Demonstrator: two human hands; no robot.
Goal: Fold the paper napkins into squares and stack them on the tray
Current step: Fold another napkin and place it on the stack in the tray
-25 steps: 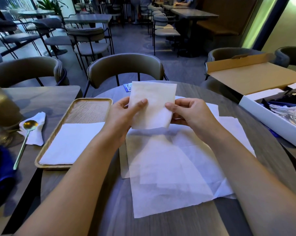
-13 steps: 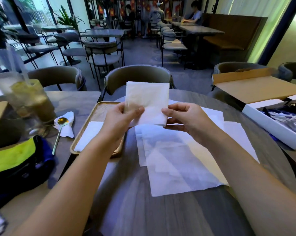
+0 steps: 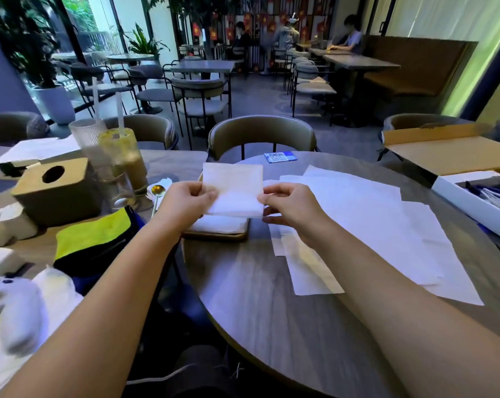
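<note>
Over the round surface (image 3: 271, 297), the left hand (image 3: 182, 201) and right hand (image 3: 289, 206) are pinching a folded napkin (image 3: 234, 189) by its sides, holding it above the tray (image 3: 214, 235). Flat napkins (image 3: 358, 225) are lying beside it.

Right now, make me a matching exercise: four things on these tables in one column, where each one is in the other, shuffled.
1. folded napkin
2. tray
3. unfolded napkins
4. spoon

A. spread flat on the round table
B. beside the drink glasses
C. pinched between left hand and right hand
D. under the held napkin

Pairs: 1-C, 2-D, 3-A, 4-B
</note>
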